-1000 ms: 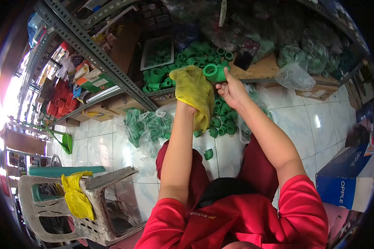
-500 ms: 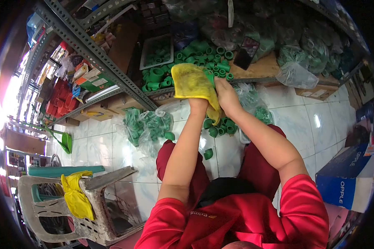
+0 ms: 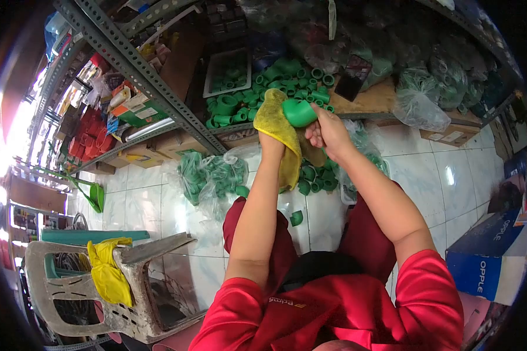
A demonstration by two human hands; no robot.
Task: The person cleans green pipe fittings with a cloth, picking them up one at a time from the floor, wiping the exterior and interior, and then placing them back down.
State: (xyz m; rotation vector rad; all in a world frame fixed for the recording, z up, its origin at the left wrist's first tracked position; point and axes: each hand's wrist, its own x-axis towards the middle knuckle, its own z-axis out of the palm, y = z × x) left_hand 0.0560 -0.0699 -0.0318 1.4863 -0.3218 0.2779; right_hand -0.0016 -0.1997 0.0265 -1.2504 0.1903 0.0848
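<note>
One green fitting, one yellow cloth, two hands

The left hand was almost wholly covered by the yellow cloth near the upper centre of the frame, so its grip could not be made out, and the cloth also hid the near side of the green pipe fitting. The contents of the plastic bags at upper right were too blurred to identify. The blue box at lower right was cut off by the dark lens border, leaving its lettering incomplete.
</note>
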